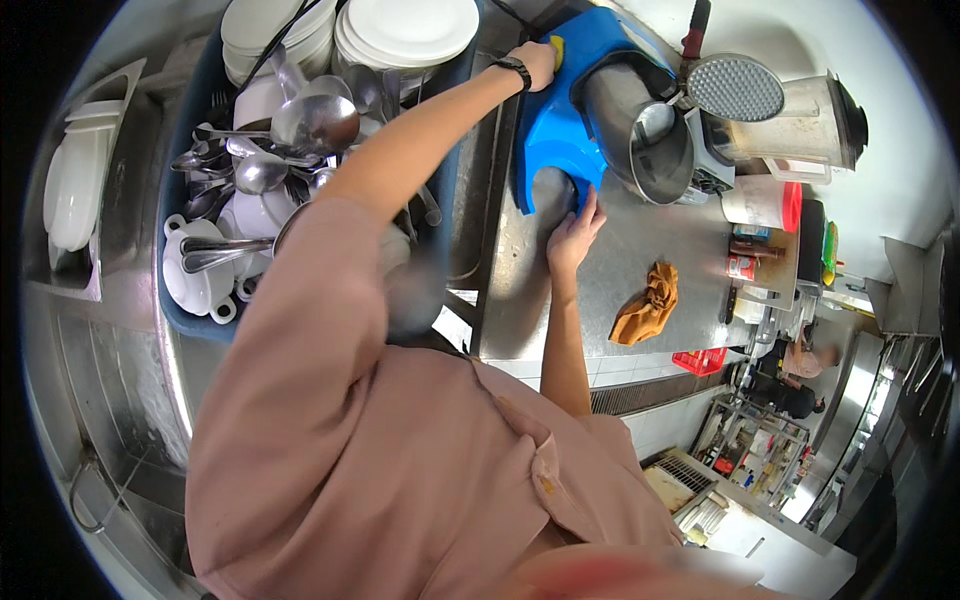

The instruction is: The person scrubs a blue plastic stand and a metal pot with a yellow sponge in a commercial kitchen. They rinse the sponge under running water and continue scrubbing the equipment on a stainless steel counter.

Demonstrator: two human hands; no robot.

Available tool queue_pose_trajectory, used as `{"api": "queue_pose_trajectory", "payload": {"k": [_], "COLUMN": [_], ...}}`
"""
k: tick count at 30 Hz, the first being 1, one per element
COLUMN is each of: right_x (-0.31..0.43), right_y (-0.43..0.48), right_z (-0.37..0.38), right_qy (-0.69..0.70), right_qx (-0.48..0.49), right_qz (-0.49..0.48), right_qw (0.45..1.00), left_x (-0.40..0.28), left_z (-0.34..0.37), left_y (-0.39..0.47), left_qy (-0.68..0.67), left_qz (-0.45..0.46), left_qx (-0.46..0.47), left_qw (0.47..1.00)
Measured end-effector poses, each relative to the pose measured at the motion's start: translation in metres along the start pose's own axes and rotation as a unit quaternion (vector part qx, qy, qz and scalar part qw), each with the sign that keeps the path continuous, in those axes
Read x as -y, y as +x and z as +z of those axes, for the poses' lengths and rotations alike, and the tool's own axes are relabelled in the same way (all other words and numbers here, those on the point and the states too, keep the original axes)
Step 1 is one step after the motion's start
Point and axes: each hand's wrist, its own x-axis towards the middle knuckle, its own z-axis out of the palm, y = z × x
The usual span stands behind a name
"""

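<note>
A blue plastic housing (555,139) with a U-shaped cutout stands on the stainless steel counter (517,300). My left hand (534,64), with a black band at the wrist, presses a yellow sponge (557,51) to the housing's far side. At one prong of the cutout, the fingers of my right hand (576,236) grip the housing's edge. Its inner side is partly hidden by a steel pot (660,161). Nearer me on the counter lies a crumpled orange-brown cloth (649,304).
A blue tub (171,255) at left holds plates, ladles, cutlery and white bowls. Further left are a steel sink (105,360) and a tray of white dishes (75,187). A meat mallet (735,86) and a blender (787,127) stand beyond the pot. People (799,367) are in the background.
</note>
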Motion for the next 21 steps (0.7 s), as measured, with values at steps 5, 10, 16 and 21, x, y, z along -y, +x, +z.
{"api": "queue_pose_trajectory", "payload": {"k": [5,10,16,21], "right_x": [-0.007,0.004,-0.004,0.006], "right_y": [-0.008,0.002,-0.005,-0.002], "right_z": [-0.007,-0.002,-0.006,-0.004], "right_qy": [0.008,0.025,0.001,0.014], "right_qx": [-0.014,-0.005,-0.010,-0.009], "right_qz": [0.010,-0.013,0.016,-0.007], "right_qw": [1.000,1.000,1.000,1.000], "left_x": [-0.057,0.009,-0.028,0.034], "left_z": [-0.074,-0.065,0.022,0.001], "left_y": [-0.043,0.024,-0.028,0.000], "left_qy": [0.275,0.116,0.254,0.339], "left_qz": [0.177,0.059,0.107,0.022], "left_qx": [0.325,0.022,0.371,0.292], "left_qw": [0.888,0.991,0.887,0.894]}}
